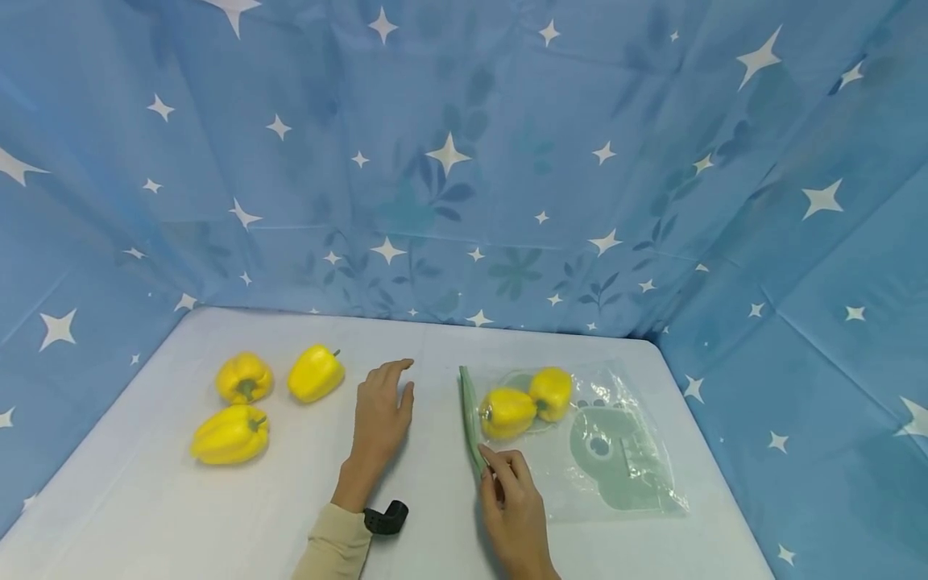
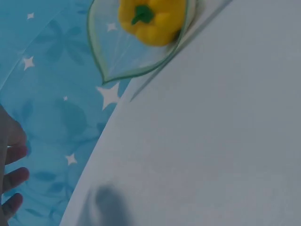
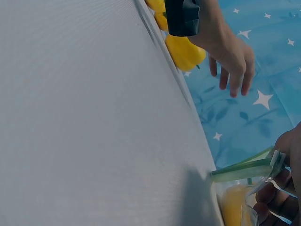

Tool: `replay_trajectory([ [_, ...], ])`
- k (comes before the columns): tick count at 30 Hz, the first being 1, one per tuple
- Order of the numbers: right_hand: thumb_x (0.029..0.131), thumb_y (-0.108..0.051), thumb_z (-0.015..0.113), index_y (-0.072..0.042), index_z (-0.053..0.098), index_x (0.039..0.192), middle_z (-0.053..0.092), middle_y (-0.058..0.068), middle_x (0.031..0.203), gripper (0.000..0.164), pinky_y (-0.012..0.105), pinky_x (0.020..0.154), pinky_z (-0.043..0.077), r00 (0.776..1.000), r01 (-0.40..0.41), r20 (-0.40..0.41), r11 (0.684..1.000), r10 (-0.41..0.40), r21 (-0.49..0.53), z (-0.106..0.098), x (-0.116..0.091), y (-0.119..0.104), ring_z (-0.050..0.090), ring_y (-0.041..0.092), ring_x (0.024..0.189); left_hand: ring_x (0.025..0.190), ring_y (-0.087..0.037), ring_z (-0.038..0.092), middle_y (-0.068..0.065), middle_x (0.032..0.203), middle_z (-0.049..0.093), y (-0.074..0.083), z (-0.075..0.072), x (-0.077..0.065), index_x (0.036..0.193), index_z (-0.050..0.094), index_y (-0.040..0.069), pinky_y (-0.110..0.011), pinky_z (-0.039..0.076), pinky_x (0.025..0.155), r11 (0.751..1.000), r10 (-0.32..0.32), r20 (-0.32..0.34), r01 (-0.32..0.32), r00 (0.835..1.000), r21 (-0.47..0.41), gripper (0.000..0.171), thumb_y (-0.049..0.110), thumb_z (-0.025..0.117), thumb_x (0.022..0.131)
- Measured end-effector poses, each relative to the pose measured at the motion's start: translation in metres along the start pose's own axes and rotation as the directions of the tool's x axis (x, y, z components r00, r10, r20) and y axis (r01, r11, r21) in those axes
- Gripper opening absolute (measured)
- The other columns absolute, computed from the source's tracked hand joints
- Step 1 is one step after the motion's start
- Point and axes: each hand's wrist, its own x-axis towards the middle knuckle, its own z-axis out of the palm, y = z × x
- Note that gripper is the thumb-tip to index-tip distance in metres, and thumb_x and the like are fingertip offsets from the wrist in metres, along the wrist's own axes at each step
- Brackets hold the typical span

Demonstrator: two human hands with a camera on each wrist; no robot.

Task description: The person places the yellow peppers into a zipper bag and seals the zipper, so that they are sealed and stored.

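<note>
A clear plastic bag (image 1: pixel 565 487) with a pale green print and green-edged mouth (image 1: pixel 468 399) lies on the right of the table. Inside it, near the mouth, are two yellow bell peppers (image 1: pixel 507 413) (image 1: pixel 552 393). My right hand (image 1: pixel 516 519) pinches the near end of the mouth's edge between thumb and fingers. In the left wrist view the mouth gapes, and a pepper (image 2: pixel 160 26) with a green stem shows within. My left hand (image 1: pixel 381 412) hovers left of the bag, holding nothing, its fingers loosely bent.
Three loose yellow bell peppers (image 1: pixel 244 378) (image 1: pixel 230 435) (image 1: pixel 316 374) lie on the left of the white table (image 1: pixel 145 515). Blue curtains (image 1: pixel 406 185) with white stars hang behind the table and along both sides. A black band (image 1: pixel 387 518) circles my left wrist.
</note>
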Motion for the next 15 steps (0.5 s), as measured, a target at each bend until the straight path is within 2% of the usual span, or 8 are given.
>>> replay_trajectory([
  [3, 0.086, 0.011, 0.071, -0.011, 0.074, 0.125, 0.060, -0.005, 0.095, 0.045, 0.005, 0.058, 0.038, 1.000, 0.012, -0.009, 1.000, -0.012, -0.002, 0.001, 0.000, 0.001, 0.040, -0.008, 0.069, 0.113, -0.040, 0.064, -0.016, 0.123, 0.071, -0.006, -0.008, 0.004, 0.128, 0.066, 0.004, -0.052, 0.050, 0.092, 1.000, -0.004, -0.090, 0.002, 0.996, -0.013, 0.036, 0.001, 0.073, 0.092],
  [8, 0.085, 0.012, 0.072, -0.010, 0.074, 0.124, 0.060, -0.005, 0.095, 0.044, 0.004, 0.058, 0.038, 0.999, 0.027, -0.022, 1.000, -0.027, -0.002, 0.001, 0.000, 0.002, 0.041, -0.008, 0.069, 0.117, -0.044, 0.060, -0.020, 0.124, 0.069, -0.019, -0.019, 0.009, 0.126, 0.066, -0.001, -0.056, 0.046, 0.102, 1.000, 0.024, -0.210, -0.026, 0.977, -0.005, 0.036, -0.004, 0.072, 0.090],
  [12, 0.087, 0.011, 0.072, -0.010, 0.074, 0.124, 0.059, -0.006, 0.096, 0.043, 0.006, 0.058, 0.040, 1.000, 0.016, -0.016, 1.000, -0.016, -0.005, 0.001, 0.000, 0.001, 0.041, -0.008, 0.069, 0.127, -0.045, 0.055, -0.021, 0.133, 0.065, -0.032, -0.026, 0.009, 0.128, 0.065, 0.000, -0.059, 0.041, 0.105, 1.000, -0.009, -0.273, 0.013, 0.962, 0.013, 0.038, -0.003, 0.070, 0.090],
  [15, 0.089, 0.009, 0.072, -0.010, 0.074, 0.124, 0.058, -0.007, 0.096, 0.040, 0.008, 0.057, 0.042, 1.000, -0.004, -0.004, 1.000, 0.004, -0.005, 0.001, -0.001, 0.000, 0.041, -0.008, 0.069, 0.132, -0.046, 0.052, -0.022, 0.138, 0.063, -0.041, -0.031, 0.008, 0.131, 0.064, 0.000, -0.061, 0.037, 0.108, 0.998, -0.051, -0.337, 0.059, 0.940, 0.014, 0.040, -0.004, 0.068, 0.091],
])
